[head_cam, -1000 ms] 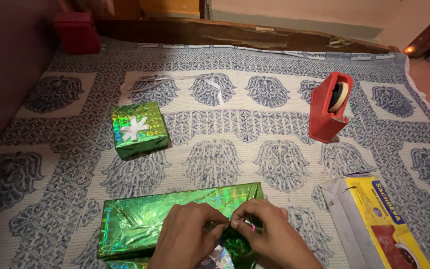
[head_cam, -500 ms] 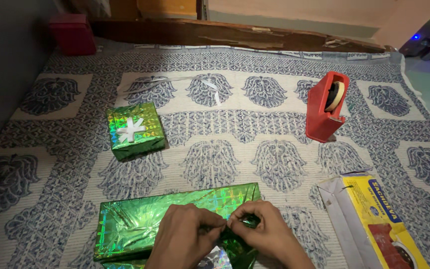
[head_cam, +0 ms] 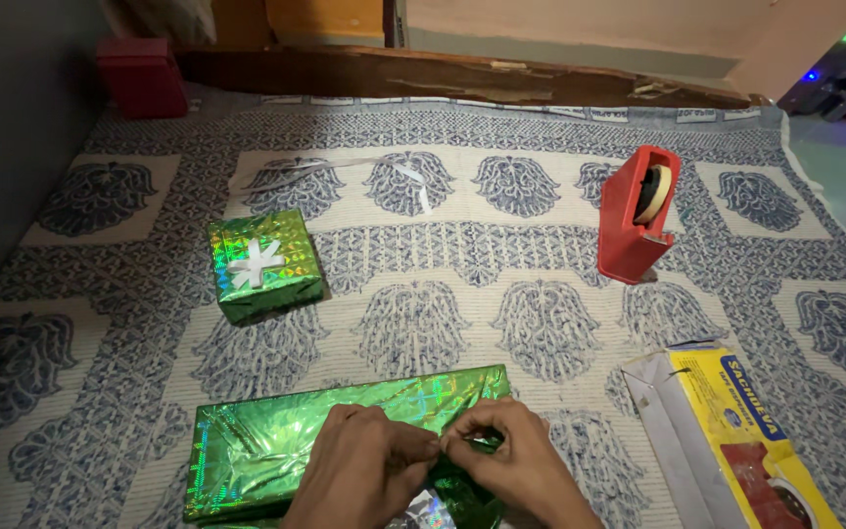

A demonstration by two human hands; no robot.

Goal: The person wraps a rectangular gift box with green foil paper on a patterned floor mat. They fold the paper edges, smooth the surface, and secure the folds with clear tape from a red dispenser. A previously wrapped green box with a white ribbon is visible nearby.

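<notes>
Pinching together at the near edge of the scene, the left hand (head_cam: 359,470) and the right hand (head_cam: 511,460) meet fingertip to fingertip over a crumpled fold of shiny green wrapping foil (head_cam: 467,485). Both hands are curled nearly closed, fingers and thumbs nipped on the foil where it bunches at the right end of the long green wrapped box (head_cam: 276,446). That box lies flat on the patterned bedspread (head_cam: 540,323), its long side running left to right, its right end hidden under the hands. A scrap of silvery foil shows just below the hands at the bottom edge.

To the right of the hands, near the bottom right corner, lies a yellow and white cardboard carton (head_cam: 736,431), flat on the bedspread and partly cut off by the picture's edge.

Farther off and to the left sits a small green wrapped gift (head_cam: 264,264), square, with a white ribbon bow on top, well apart from the long box. Farther right at about the same depth stands a red tape dispenser (head_cam: 634,216), upright, with a pale roll of tape in its top.

Beyond the small gift a loose white ribbon strip (head_cam: 384,167) trails across the bedspread. At the far left corner rests a red box (head_cam: 142,76), beside a dark wooden edge (head_cam: 462,73) that runs along the far side.
</notes>
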